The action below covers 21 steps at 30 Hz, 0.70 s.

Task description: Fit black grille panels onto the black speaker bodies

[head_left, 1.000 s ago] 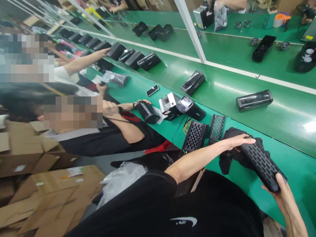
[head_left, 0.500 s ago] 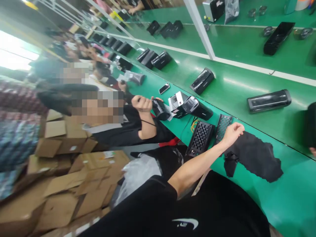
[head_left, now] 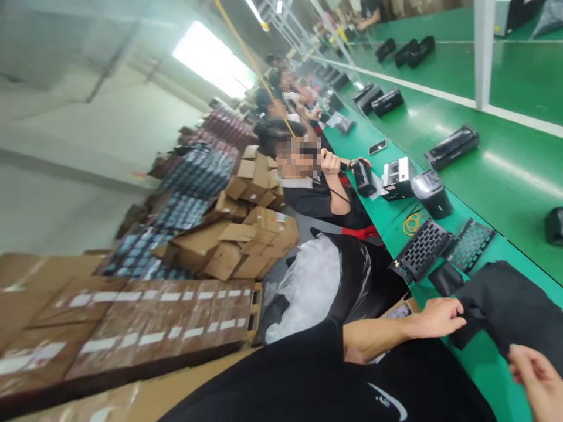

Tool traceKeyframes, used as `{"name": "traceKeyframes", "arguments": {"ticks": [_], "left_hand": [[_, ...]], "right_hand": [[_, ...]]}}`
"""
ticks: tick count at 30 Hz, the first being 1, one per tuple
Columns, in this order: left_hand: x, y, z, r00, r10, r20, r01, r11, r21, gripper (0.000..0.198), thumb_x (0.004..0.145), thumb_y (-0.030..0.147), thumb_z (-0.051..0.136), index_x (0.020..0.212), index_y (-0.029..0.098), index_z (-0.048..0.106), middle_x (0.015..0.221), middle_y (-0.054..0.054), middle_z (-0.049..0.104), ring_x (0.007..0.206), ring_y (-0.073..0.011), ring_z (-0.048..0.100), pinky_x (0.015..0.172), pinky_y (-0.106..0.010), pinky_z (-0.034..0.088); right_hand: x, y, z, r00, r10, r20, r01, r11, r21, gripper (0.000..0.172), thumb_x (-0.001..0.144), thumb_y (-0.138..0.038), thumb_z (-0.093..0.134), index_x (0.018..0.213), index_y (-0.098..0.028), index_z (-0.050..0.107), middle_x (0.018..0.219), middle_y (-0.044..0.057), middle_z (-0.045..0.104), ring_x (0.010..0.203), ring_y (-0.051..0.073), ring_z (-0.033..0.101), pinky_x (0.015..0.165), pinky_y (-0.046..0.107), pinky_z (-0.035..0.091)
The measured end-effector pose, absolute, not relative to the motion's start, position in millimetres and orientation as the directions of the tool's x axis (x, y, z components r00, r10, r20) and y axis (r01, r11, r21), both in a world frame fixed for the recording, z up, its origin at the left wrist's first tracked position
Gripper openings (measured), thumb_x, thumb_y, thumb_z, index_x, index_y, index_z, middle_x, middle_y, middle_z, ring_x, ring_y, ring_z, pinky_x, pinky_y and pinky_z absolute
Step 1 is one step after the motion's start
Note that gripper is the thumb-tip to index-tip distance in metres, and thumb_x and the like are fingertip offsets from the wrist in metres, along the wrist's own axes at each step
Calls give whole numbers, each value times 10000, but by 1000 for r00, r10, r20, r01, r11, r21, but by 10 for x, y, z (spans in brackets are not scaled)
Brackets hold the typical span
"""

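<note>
A sheet of black cloth (head_left: 523, 305) lies on the green table (head_left: 497, 366) at the right. My left hand (head_left: 440, 317) is at the cloth's near left edge, its thumb and fingertips around a fold of it. Low at the right, my right hand (head_left: 534, 372) pinches the cloth's lower edge between thumb and finger. Beyond my left hand lie a small dark piece (head_left: 446, 278), a black perforated panel (head_left: 423, 249) and a second perforated panel (head_left: 470, 243).
Black speaker-like units (head_left: 433, 193) and a white-and-black box (head_left: 398, 176) stand farther along the table, near a yellow cable coil (head_left: 412, 224). A person (head_left: 325, 196) sits at the left. Cartons (head_left: 264, 240) and a clear plastic bag (head_left: 312, 281) are beside the table.
The view has swung left. My left hand has moved from above the panels to the cloth's edge. My right hand has come into view, holding the cloth, which has shifted and folded.
</note>
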<state>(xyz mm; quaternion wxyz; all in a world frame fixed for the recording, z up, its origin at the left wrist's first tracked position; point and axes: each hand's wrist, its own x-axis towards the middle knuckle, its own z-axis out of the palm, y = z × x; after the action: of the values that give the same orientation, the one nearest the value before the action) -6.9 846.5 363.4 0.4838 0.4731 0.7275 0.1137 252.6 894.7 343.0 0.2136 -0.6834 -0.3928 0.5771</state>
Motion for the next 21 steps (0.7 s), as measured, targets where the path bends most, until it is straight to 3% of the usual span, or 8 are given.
{"name": "traceKeyframes", "arguments": {"ticks": [3,6,9,11,15,18,21], "left_hand": [[-189,8470,3865,-73,905,-419,630,367,684,162,969,414,667,952,279,756,900,-1,781,873,-201,729,796,-284,501],[-565,8524,4149,-317,933,-171,632,342,696,230,995,389,617,875,249,753,850,-20,772,812,-172,707,802,-273,500],[-1016,8670,4346,-570,820,-52,579,445,683,210,980,345,616,857,225,737,765,-19,719,743,-160,655,781,-275,497],[-1192,8759,4412,-613,789,-34,541,452,710,177,969,331,620,891,220,735,744,-8,694,712,-152,627,761,-272,495],[-1060,8740,4410,-497,867,-43,496,324,806,224,993,390,599,968,217,739,795,-19,711,689,-146,612,729,-271,502],[-721,8635,4269,-313,943,-110,467,254,847,264,1025,425,570,1007,224,740,863,-33,738,736,-156,651,763,-276,517],[-404,8607,3987,-93,962,-257,530,266,805,224,1035,395,574,1054,240,734,992,-45,758,905,-200,711,886,-314,527]], "right_hand": [[1872,8906,3477,-83,771,-632,312,-582,-751,699,551,-875,803,821,-235,729,709,67,691,643,271,637,584,381,543],[1437,9222,3548,-222,814,-536,497,-379,-781,678,703,-923,627,755,-252,708,682,69,679,645,270,631,632,385,519],[1110,9699,3531,-182,882,-435,697,-197,-690,609,754,-880,532,700,-285,652,676,108,671,675,317,632,731,471,525],[914,9987,3467,-106,916,-388,749,-182,-637,506,719,-803,608,675,-299,605,626,120,619,695,351,624,768,541,521],[758,10327,3372,-86,924,-373,804,-157,-574,360,662,-616,665,566,-311,502,550,103,509,701,368,611,771,557,505],[1135,10356,3470,-64,939,-338,823,-142,-550,296,713,-590,565,676,-296,571,666,119,599,795,357,637,821,496,489],[1976,10171,3700,49,957,-287,844,-193,-500,335,739,-616,480,832,-304,560,825,135,681,868,364,647,831,486,473]]}}
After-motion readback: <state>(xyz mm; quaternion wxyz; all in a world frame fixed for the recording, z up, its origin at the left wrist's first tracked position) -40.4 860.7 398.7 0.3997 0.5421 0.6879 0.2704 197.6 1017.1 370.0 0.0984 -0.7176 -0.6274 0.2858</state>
